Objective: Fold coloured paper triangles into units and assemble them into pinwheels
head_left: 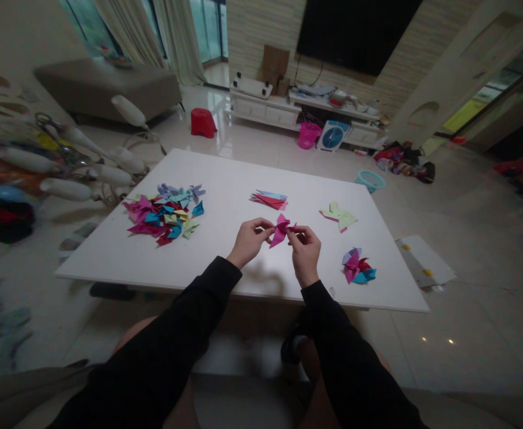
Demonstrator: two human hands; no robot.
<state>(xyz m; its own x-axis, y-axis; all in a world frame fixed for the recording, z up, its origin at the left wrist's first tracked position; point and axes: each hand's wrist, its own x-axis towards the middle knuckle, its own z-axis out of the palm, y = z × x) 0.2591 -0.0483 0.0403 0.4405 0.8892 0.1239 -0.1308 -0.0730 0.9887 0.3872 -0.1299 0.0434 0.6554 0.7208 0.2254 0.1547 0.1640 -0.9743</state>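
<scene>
Paper (280,232), pink and folded, pinched from both sides over a white table (226,182)

The paper is pinched on one side by the thumb and forefinger of the left hand (249,243) and on the other by those of the right hand (305,249). Both grips are closed on thin folded points, probably so that the middle is left uncrushed and the folds can be watched. The piece is held near the middle of the table; by the shadow beneath, it seems to be lifted clear of the top. Which exact fold is pressed on the right cannot be told.

Just beyond the paper, narrow strips (268,199) in red, blue and lilac are laid together, perhaps so that they can be reached by either hand. To the right, pale green pieces (341,215) are set apart, with a pink edge shown underneath. Nearer the right sleeve, a small pile (358,268) of mixed colours is gathered. On the left, a much larger heap (165,217) is spread, seemingly kept aside so that the middle is left as working room.

Beyond the table, a red stool (202,123) and a pink basket (308,136) are seen on the floor.
</scene>
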